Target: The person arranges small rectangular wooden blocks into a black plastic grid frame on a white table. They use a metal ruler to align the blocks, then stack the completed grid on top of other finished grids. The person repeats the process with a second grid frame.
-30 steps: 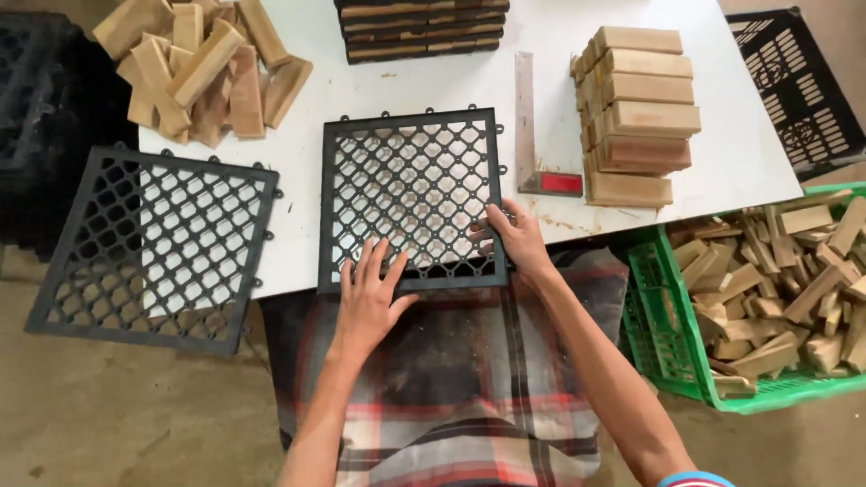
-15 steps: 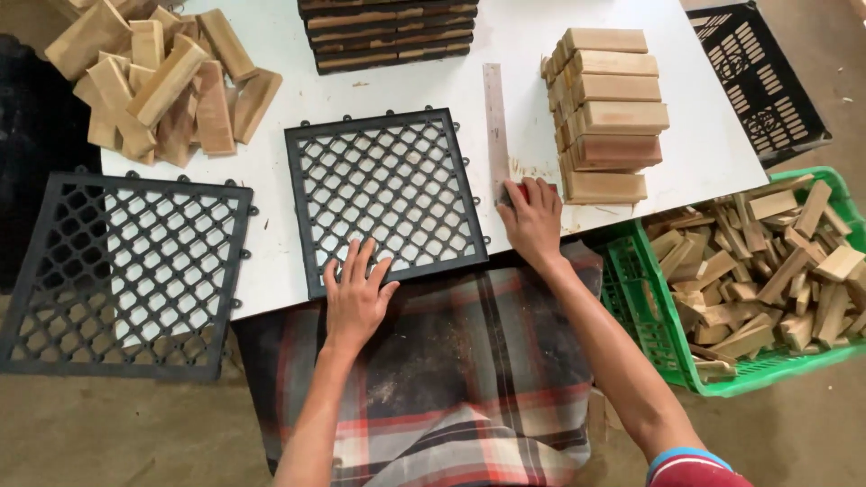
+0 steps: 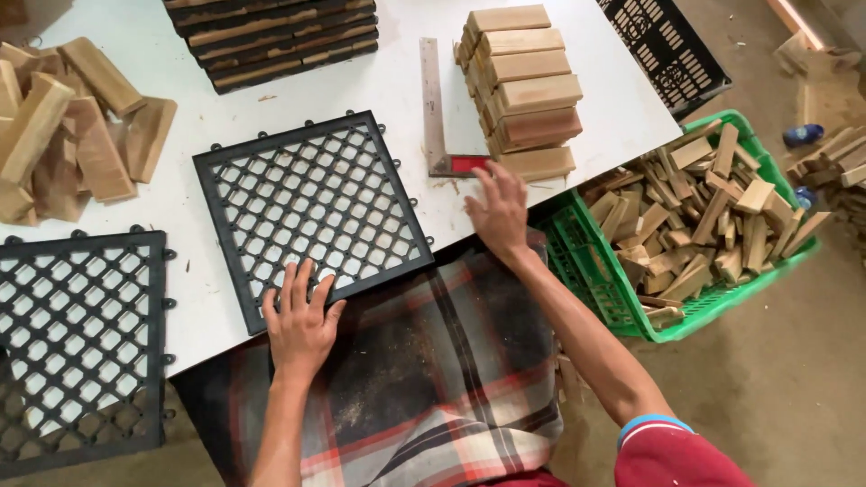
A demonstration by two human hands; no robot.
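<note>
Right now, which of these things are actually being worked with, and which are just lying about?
In use:
- left hand pressing the black lattice grid
- right hand reaching by the steel square and stacked wooden blocks

Lying about:
- second grid overhanging the table edge
- green crate of offcuts
- loose block pile
- dark slat stack

no packages, labels, signs or screens here tbh. closest thing: small blue bottle on floor, far right, past green crate; label too small to make out.
</note>
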